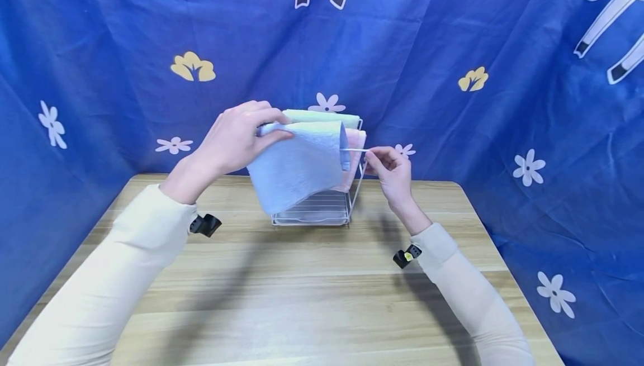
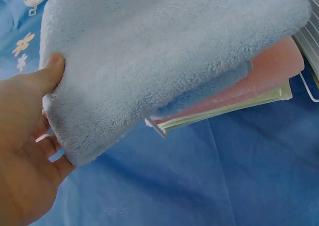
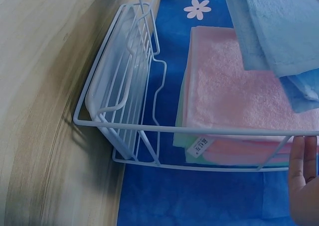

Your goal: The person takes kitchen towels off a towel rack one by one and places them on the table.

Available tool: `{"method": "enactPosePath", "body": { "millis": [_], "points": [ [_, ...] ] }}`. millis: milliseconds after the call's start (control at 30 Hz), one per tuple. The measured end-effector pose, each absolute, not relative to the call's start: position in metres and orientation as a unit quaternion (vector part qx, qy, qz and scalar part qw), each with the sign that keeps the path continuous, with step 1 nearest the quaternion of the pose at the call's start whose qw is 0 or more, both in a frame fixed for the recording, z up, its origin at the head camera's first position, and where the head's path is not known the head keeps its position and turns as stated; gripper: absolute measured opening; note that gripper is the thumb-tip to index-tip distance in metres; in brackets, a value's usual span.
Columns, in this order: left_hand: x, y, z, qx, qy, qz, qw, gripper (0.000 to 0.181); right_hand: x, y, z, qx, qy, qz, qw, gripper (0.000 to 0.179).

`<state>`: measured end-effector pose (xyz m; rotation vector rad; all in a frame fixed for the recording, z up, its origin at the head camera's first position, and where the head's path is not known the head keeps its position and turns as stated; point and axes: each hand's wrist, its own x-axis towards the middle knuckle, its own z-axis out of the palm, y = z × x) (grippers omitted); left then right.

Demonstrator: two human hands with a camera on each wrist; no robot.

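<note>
My left hand [image 1: 241, 134] grips a fluffy light blue towel [image 1: 302, 159] by its upper left edge, thumb on the near face. The towel hangs tilted across the front of a white wire rack [image 3: 199, 131], its right end folded over. At the rack's right side, the thumb and fingertips of my right hand [image 1: 394, 173] pinch a thin white wire bar [image 1: 356, 150] that runs out from the towel's fold. Behind the blue towel hang a pink towel [image 3: 229, 81] and a pale green towel [image 1: 322, 115], both draped on the rack.
The rack stands toward the back of a wood-grain table [image 1: 312, 293], with a white tray [image 3: 94, 96] in its base. A small white label [image 3: 200, 146] sticks out by the pink towel. A blue patterned curtain [image 1: 251, 31] hangs behind and along both sides.
</note>
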<state>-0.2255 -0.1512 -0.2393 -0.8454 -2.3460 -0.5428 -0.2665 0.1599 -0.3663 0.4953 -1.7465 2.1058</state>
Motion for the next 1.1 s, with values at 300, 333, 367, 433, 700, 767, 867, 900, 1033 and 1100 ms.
{"method": "enactPosePath", "body": {
  "millis": [300,333,367,433,700,767,867,900,1033,1100],
  "points": [
    [-0.221,-0.159,-0.236,-0.318,-0.868,-0.223,0.31,0.016,-0.267,0.16,-0.367,0.176,-0.624,0.738,0.184,0.03],
    [-0.22,-0.159,-0.235,-0.317,-0.868,-0.224,0.31,0.016,-0.267,0.16,-0.367,0.175,-0.625,0.738,0.184,0.03],
    [-0.22,-0.16,-0.234,-0.317,-0.867,-0.226,0.311,0.017,-0.268,0.16,-0.367,0.174,-0.627,0.737,0.184,0.03],
    [-0.219,-0.162,-0.232,-0.317,-0.866,-0.228,0.313,0.017,-0.269,0.16,-0.368,0.173,-0.629,0.735,0.185,0.029],
    [-0.216,-0.169,-0.228,-0.312,-0.865,-0.24,0.31,0.016,-0.269,0.161,-0.368,0.171,-0.629,0.736,0.185,0.029],
    [-0.215,-0.172,-0.228,-0.312,-0.863,-0.246,0.313,0.015,-0.269,0.161,-0.368,0.17,-0.63,0.735,0.183,0.028],
    [-0.214,-0.175,-0.228,-0.308,-0.859,-0.257,0.319,0.014,-0.268,0.161,-0.367,0.171,-0.634,0.733,0.18,0.028],
    [-0.213,-0.176,-0.228,-0.306,-0.858,-0.26,0.32,0.014,-0.268,0.161,-0.367,0.172,-0.636,0.731,0.179,0.028],
    [-0.211,-0.18,-0.227,-0.3,-0.855,-0.27,0.326,0.013,-0.268,0.161,-0.366,0.174,-0.639,0.728,0.175,0.028],
    [-0.21,-0.181,-0.226,-0.299,-0.852,-0.275,0.329,0.013,-0.268,0.161,-0.366,0.174,-0.64,0.728,0.174,0.027]
  ]
}}
